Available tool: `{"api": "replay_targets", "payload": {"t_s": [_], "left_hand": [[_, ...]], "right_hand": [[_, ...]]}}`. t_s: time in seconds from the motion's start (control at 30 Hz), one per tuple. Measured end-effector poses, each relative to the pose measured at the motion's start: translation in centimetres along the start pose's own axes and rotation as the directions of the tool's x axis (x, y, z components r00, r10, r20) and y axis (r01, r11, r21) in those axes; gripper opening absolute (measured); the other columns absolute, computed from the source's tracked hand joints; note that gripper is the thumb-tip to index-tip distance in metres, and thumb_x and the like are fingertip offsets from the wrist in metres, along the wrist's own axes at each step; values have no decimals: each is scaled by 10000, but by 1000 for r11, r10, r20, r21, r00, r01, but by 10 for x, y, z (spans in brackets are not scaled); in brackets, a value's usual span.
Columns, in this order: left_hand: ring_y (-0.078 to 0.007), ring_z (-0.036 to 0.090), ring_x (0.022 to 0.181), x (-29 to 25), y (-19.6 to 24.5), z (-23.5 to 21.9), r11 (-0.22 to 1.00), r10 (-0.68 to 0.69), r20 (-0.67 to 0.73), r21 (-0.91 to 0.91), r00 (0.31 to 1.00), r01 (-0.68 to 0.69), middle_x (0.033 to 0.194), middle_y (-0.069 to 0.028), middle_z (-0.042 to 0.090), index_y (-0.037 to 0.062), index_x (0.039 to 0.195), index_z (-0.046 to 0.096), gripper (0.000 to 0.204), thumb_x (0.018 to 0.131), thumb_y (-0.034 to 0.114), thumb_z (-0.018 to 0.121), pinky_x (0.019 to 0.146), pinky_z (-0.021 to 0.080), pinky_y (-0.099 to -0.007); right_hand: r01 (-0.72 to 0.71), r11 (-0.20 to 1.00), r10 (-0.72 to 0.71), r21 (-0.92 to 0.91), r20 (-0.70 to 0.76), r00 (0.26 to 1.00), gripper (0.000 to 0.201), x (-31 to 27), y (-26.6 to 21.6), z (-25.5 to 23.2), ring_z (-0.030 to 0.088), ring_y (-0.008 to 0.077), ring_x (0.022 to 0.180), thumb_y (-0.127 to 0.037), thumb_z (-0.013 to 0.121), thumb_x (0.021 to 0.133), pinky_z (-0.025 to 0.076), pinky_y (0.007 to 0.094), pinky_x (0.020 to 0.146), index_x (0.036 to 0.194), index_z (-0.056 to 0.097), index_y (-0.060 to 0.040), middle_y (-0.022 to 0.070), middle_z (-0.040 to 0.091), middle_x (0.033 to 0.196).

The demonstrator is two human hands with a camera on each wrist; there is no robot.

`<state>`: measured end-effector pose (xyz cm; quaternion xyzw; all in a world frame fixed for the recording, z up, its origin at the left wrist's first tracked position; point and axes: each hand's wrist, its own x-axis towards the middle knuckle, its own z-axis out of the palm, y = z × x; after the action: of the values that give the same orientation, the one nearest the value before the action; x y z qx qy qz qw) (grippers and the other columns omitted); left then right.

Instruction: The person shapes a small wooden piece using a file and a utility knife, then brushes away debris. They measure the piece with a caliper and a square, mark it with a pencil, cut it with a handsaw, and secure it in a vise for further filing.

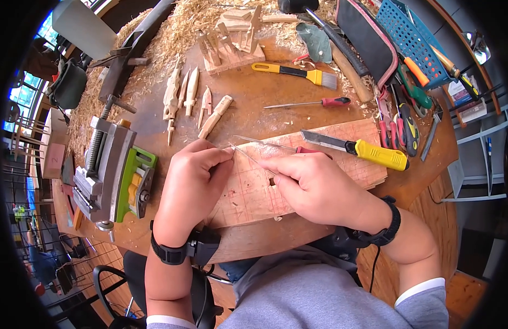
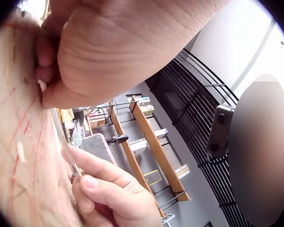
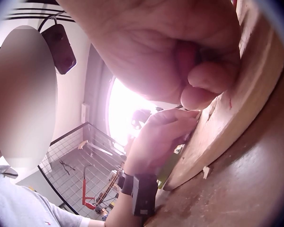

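My left hand [image 1: 191,172] is over the left part of a pale wooden board [image 1: 240,189] marked with red lines, thumb and fingertips pinched together. A tiny pale wood bit [image 2: 41,85] shows between those fingertips in the left wrist view. Between thumb and fingers, my right hand [image 1: 322,186] pinches a thin metallic strip [image 2: 64,135], whose far end reaches the left fingertips; I cannot tell its kind. Just beyond the right hand, a slim pointed tool [image 1: 270,144] with a red handle lies on the board. A yellow utility knife [image 1: 380,155] rests at the board's right, blade out.
A bench vise [image 1: 108,170] stands at the left. Carved wooden pieces [image 1: 191,90], a yellow-handled brush [image 1: 298,72] and a red-handled pointed tool [image 1: 314,103] lie beyond the board. Shavings [image 1: 193,27] cover the back; pliers [image 1: 393,129] and a blue basket [image 1: 413,44] are at right.
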<state>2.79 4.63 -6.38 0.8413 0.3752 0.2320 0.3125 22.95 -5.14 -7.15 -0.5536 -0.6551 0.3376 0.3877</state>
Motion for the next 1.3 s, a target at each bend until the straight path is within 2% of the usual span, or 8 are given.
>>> {"api": "replay_targets", "payload": {"t_s": [0.2,0.27,0.37,0.47,0.7,1.1,1.2,1.3], "left_hand": [[-293,629,671,2,1,0,1000,4,-12,9,1000,-4,771,-168,635,-37,919,725,105,821,-13,697,612,487,-347],[-296,631,675,2,1,1,1000,18,16,23,1000,-18,773,-168,637,-37,919,724,106,820,-15,693,615,488,-350],[-306,633,685,1,-1,1,1000,-1,-15,-9,1000,1,785,-172,641,-35,924,724,113,819,-13,688,624,492,-356],[-315,635,693,2,1,1,999,22,18,26,1000,-23,796,-174,645,-36,924,722,114,819,-13,686,634,496,-359],[-289,629,690,1,0,0,1000,-10,13,29,1000,9,798,-162,643,-42,912,714,101,819,-8,694,641,489,-343],[-266,609,672,3,-1,1,1000,13,20,24,1000,-14,791,-153,630,-55,900,699,90,824,-5,701,631,472,-333],[-273,616,677,2,-3,1,999,22,18,34,1000,-23,796,-155,634,-54,898,698,87,825,-7,697,635,476,-334],[-280,622,683,4,-3,3,999,34,16,27,999,-34,803,-158,639,-55,894,695,83,826,-7,695,638,480,-334]], "right_hand": [[-169,979,159,116,90,983,282,6,-3,-5,690,350,738,-56,544,886,527,412,694,1111,672,56,267,669,844],[-298,946,271,126,194,943,318,12,-6,-7,641,134,809,-44,543,930,512,293,736,1219,654,31,121,721,930],[-309,950,290,43,237,927,320,7,-10,-17,626,114,815,-51,545,934,506,277,731,1223,654,31,109,709,912],[-251,961,234,119,142,962,301,8,-1,-8,674,302,658,-62,525,883,512,382,620,1124,676,38,238,665,780],[-381,908,343,175,215,914,294,10,-10,-10,676,285,659,-69,528,892,516,388,634,1119,684,35,239,669,781],[-162,977,148,139,102,984,290,13,-2,-3,684,266,723,-74,535,904,522,363,679,1124,680,46,236,696,869],[-436,888,394,145,247,885,291,13,-13,-11,692,252,768,-78,538,907,528,346,712,1132,679,42,230,702,887],[-172,976,157,136,116,981,295,14,1,-3,696,246,792,-78,541,907,531,339,734,1138,676,45,233,705,903]]}}
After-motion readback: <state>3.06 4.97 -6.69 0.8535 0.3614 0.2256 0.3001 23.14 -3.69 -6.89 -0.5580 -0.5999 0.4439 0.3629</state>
